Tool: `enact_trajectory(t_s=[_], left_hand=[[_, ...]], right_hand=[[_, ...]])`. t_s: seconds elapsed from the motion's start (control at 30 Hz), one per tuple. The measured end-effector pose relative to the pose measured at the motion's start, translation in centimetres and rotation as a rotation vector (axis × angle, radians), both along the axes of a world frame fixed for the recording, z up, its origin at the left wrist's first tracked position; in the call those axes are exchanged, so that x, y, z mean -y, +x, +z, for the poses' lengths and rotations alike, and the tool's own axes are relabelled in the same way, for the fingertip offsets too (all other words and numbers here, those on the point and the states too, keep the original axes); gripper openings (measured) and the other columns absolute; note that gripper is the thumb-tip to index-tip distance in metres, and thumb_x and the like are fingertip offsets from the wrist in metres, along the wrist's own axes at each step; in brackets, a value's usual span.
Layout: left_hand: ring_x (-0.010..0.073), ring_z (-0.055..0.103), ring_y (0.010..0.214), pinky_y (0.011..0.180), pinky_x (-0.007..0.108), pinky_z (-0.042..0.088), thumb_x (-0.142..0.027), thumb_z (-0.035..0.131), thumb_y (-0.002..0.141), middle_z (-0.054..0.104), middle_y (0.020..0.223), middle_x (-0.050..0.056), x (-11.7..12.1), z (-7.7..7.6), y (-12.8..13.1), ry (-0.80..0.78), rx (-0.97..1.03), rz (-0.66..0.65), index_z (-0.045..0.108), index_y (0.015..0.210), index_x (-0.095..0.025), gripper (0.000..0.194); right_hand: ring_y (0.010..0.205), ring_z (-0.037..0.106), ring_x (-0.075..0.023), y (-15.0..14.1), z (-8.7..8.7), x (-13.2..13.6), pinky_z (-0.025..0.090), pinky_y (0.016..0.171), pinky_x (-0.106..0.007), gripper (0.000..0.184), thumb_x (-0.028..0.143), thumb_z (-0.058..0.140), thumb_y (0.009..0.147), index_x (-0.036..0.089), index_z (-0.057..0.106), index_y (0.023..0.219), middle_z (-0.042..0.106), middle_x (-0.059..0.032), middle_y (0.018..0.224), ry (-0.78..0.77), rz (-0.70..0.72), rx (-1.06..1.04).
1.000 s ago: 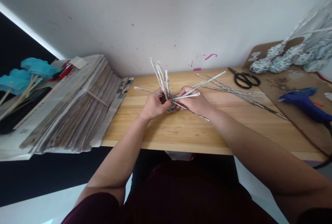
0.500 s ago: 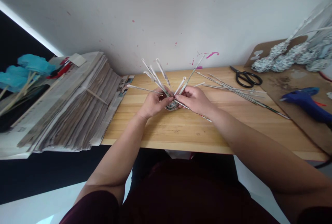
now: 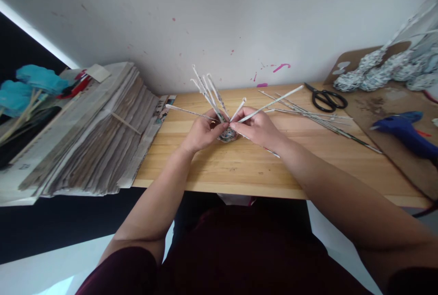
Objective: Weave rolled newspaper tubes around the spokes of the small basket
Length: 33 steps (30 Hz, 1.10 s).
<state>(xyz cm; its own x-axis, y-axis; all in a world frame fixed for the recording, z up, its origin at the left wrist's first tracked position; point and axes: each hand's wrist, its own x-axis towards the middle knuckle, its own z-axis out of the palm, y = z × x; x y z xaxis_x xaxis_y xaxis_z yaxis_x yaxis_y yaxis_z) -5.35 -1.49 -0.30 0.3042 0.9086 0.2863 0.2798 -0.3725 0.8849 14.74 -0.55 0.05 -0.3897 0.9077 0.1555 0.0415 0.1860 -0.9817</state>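
Note:
A small woven base of rolled newspaper (image 3: 227,136) sits between my hands, just over the wooden table (image 3: 219,167). Several paper tubes stick up and out of it. My left hand (image 3: 204,131) is closed on the left side of the weave, thumb on top near the rim. Pinched between the thumb and fingers of my right hand (image 3: 256,127) is a rolled paper tube (image 3: 273,102) that slants up to the right. Another tube passes under the right hand, its tip showing near the wrist. The fingers partly hide the weave.
Loose paper tubes (image 3: 318,124) lie to the right, beside black scissors (image 3: 328,100). A blue glue gun (image 3: 407,133) rests on a brown board (image 3: 383,144), with woven paper pieces (image 3: 379,74) behind. At left stands a thick stack of newspaper (image 3: 92,149). A wall (image 3: 212,21) rises behind the table.
The tube at my right hand has swung down to the right, from steep to a lower slant. Both hands stay at the weave. The whole view has shifted slightly.

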Motion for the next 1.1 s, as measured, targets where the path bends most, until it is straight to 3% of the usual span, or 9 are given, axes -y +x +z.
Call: enact_trajectory(t_s=[0.17, 0.43, 0.6, 0.77, 1.1], left_hand=[[0.0137, 0.060, 0.073, 0.067, 0.025, 0.050, -0.048, 0.073, 0.085, 0.065, 0.082, 0.002, 0.1, 0.5, 0.2, -0.022, 0.023, -0.026, 0.066, 0.098, -0.017, 0.034], [0.0134, 0.056, 0.065, 0.061, 0.026, 0.049, -0.064, 0.065, 0.087, 0.061, 0.076, 0.002, -0.4, 0.3, 0.1, -0.034, 0.032, -0.040, 0.065, 0.094, -0.016, 0.048], [0.0128, 0.059, 0.071, 0.066, 0.025, 0.050, -0.052, 0.071, 0.087, 0.064, 0.082, 0.002, -0.1, 0.5, -0.1, -0.053, 0.032, -0.063, 0.065, 0.100, -0.016, 0.038], [0.0137, 0.063, 0.077, 0.073, 0.026, 0.053, -0.035, 0.082, 0.076, 0.067, 0.087, 0.003, 0.0, 0.3, -0.1, -0.075, 0.025, -0.037, 0.067, 0.100, -0.016, 0.034], [0.0132, 0.063, 0.076, 0.072, 0.025, 0.052, -0.031, 0.080, 0.078, 0.068, 0.084, 0.003, 0.0, -0.2, 0.1, -0.045, 0.074, -0.045, 0.068, 0.093, -0.015, 0.025]], right_hand=[[0.056, 0.059, -0.0130, -0.4, -0.2, -0.1, 0.046, 0.053, -0.027, 0.015, 0.033, 0.068, 0.084, 0.020, 0.062, 0.079, 0.064, 0.0007, 0.064, -0.056, -0.046, 0.000], [0.055, 0.059, -0.0126, -0.6, 0.0, 0.0, 0.049, 0.053, -0.027, 0.016, 0.031, 0.070, 0.085, 0.019, 0.061, 0.078, 0.064, 0.0010, 0.062, -0.078, -0.060, 0.017], [0.056, 0.062, -0.0135, -0.7, -0.3, -0.2, 0.051, 0.053, -0.027, 0.017, 0.032, 0.072, 0.084, 0.019, 0.062, 0.079, 0.065, 0.0007, 0.062, -0.081, -0.059, 0.008], [0.056, 0.063, -0.0135, -0.5, 0.0, -0.1, 0.050, 0.053, -0.026, 0.015, 0.028, 0.070, 0.087, 0.018, 0.064, 0.079, 0.066, 0.0001, 0.062, -0.083, -0.047, 0.016], [0.054, 0.062, -0.0119, -0.5, 1.1, 0.3, 0.045, 0.048, -0.022, 0.015, 0.016, 0.061, 0.093, 0.019, 0.061, 0.078, 0.064, 0.0012, 0.059, -0.212, -0.056, 0.033]])
